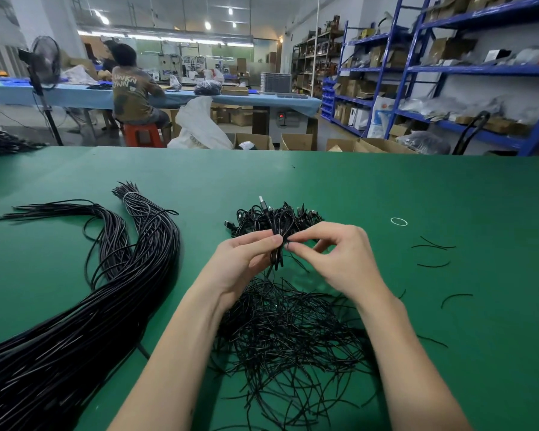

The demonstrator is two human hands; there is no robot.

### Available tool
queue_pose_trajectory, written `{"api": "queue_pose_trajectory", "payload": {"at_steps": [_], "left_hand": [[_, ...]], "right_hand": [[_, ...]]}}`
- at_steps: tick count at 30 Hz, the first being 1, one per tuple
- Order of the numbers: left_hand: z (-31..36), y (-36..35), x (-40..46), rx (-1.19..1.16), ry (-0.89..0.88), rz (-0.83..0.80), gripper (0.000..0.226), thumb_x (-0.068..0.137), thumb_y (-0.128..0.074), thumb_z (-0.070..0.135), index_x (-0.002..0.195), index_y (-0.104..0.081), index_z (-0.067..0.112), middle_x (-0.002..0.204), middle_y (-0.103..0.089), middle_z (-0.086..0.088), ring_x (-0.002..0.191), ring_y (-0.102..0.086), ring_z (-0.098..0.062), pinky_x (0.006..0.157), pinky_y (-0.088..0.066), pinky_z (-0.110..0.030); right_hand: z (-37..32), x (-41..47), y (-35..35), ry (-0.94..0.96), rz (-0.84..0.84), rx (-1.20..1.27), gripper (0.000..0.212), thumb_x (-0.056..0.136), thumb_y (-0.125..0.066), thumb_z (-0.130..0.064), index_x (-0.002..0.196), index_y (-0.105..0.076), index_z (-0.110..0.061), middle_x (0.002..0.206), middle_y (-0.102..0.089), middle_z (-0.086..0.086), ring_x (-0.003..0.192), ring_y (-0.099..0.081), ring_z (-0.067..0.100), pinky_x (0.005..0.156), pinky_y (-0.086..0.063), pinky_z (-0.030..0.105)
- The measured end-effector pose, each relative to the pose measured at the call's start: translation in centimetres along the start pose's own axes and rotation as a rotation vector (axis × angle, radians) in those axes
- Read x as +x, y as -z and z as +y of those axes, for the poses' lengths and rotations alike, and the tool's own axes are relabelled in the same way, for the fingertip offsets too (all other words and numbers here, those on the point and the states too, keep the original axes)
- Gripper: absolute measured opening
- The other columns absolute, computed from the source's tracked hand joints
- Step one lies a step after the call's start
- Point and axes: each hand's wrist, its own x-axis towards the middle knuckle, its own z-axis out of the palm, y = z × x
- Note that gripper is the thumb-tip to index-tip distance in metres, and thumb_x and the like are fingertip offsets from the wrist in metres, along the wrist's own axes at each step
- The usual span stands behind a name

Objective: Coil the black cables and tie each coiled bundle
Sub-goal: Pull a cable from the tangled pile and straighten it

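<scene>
Head view: both hands' fingers [274, 241] around coiled cable bundle [277, 244].

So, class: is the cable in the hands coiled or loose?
Coiled. The cable is folded into a tight bundle of loops; the left hand grips it while the right hand pinches a tie at its middle.

- A green worktop [386, 188] carried a white rubber band [399, 221].
- Blue shelving [417, 70] held boxes.
- A person [134, 88] sat on an orange stool [142, 135].
</scene>
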Motion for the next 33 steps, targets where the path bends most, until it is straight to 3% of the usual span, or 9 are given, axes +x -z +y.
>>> {"api": "queue_pose_trajectory", "payload": {"at_steps": [3, 7, 9, 13, 18, 22, 27, 30, 33], "left_hand": [[0.2, 0.0, -0.1, -0.005, -0.040, -0.013, 0.049, 0.053, -0.087, 0.020, 0.099, -0.074, 0.009, 0.100, -0.077, -0.009, 0.090, -0.072, -0.013, 0.083, -0.053, -0.022], [0.5, -0.5, -0.3, 0.010, -0.126, -0.017, 0.042, 0.056, -0.085, 0.017, 0.096, -0.074, 0.009, 0.090, -0.077, -0.003, 0.081, -0.071, -0.007, 0.074, -0.054, -0.016], [0.5, -0.7, -0.3, 0.015, -0.130, -0.007, 0.039, 0.058, -0.084, 0.016, 0.095, -0.075, 0.009, 0.087, -0.077, -0.002, 0.078, -0.070, -0.006, 0.072, -0.053, -0.015], [0.5, -0.5, -0.2, -0.076, -0.045, 0.060, 0.047, 0.057, -0.084, 0.014, 0.102, -0.072, 0.006, 0.095, -0.077, -0.009, 0.083, -0.070, -0.012, 0.080, -0.054, -0.021], [0.2, -0.2, 0.0, -0.138, 0.023, 0.096, 0.034, 0.068, -0.081, 0.005, 0.100, -0.071, 0.005, 0.079, -0.075, -0.003, 0.064, -0.066, -0.006, 0.064, -0.055, -0.016], [0.2, -0.3, 0.0, -0.115, 0.040, 0.081, 0.038, 0.063, -0.082, 0.008, 0.100, -0.072, 0.005, 0.080, -0.075, -0.002, 0.063, -0.066, -0.004, 0.061, -0.055, -0.016], [0.1, -0.2, 0.1, -0.078, 0.034, 0.063, 0.043, 0.059, -0.083, 0.011, 0.100, -0.072, 0.007, 0.085, -0.075, -0.004, 0.067, -0.066, -0.006, 0.068, -0.056, -0.019], [-0.1, -0.2, 0.2, -0.061, -0.010, 0.066, 0.044, 0.057, -0.084, 0.013, 0.100, -0.072, 0.006, 0.096, -0.077, -0.008, 0.082, -0.068, -0.012, 0.085, -0.056, -0.024], [-0.4, -0.5, 0.3, -0.028, -0.067, 0.096, 0.043, 0.055, -0.085, 0.016, 0.096, -0.074, 0.008, 0.094, -0.077, -0.008, 0.087, -0.070, -0.014, 0.084, -0.054, -0.023]], "right_hand": [[-0.1, 0.2, -0.5, -0.076, 0.012, 0.183, 0.006, 0.082, -0.084, -0.031, 0.077, -0.082, -0.030, 0.068, -0.074, -0.014, 0.050, -0.061, 0.012, 0.049, -0.048, 0.024], [-0.9, 0.4, -1.7, -0.756, -0.170, 1.007, 0.004, 0.071, -0.081, -0.013, 0.068, -0.078, -0.013, 0.063, -0.065, -0.002, 0.047, -0.048, 0.005, 0.040, -0.036, 0.013], [-0.8, 0.3, -2.0, -0.870, -0.210, 1.167, 0.005, 0.067, -0.080, -0.018, 0.066, -0.076, -0.014, 0.064, -0.062, -0.003, 0.046, -0.046, 0.002, 0.039, -0.034, 0.012], [-0.4, 0.4, -2.1, -0.454, -0.025, 0.604, 0.014, 0.078, -0.087, -0.026, 0.090, -0.079, -0.023, 0.080, -0.077, -0.009, 0.051, -0.061, 0.006, 0.049, -0.045, 0.015], [0.3, 0.2, -1.7, 0.082, 0.100, -0.045, 0.014, 0.079, -0.081, -0.045, 0.093, -0.078, -0.042, 0.096, -0.071, -0.030, 0.064, -0.067, 0.004, 0.070, -0.056, 0.026], [0.6, 0.0, -1.3, 0.117, 0.078, -0.162, 0.017, 0.084, -0.077, -0.048, 0.099, -0.080, -0.040, 0.097, -0.072, -0.029, 0.071, -0.065, 0.002, 0.071, -0.058, 0.031], [0.4, 0.0, -2.1, 0.101, 0.079, -0.125, 0.008, 0.090, -0.076, -0.024, 0.094, -0.083, -0.025, 0.088, -0.077, -0.016, 0.079, -0.068, 0.003, 0.077, -0.057, 0.029], [-0.2, 0.2, -2.3, -0.127, 0.053, 0.056, 0.010, 0.087, -0.078, -0.023, 0.080, -0.082, -0.029, 0.070, -0.074, -0.019, 0.065, -0.068, -0.001, 0.068, -0.053, 0.013], [-0.4, 0.2, -2.2, -0.326, -0.029, 0.257, 0.015, 0.088, -0.077, -0.025, 0.074, -0.080, -0.030, 0.066, -0.074, -0.011, 0.058, -0.069, 0.004, 0.068, -0.059, 0.027]]}}
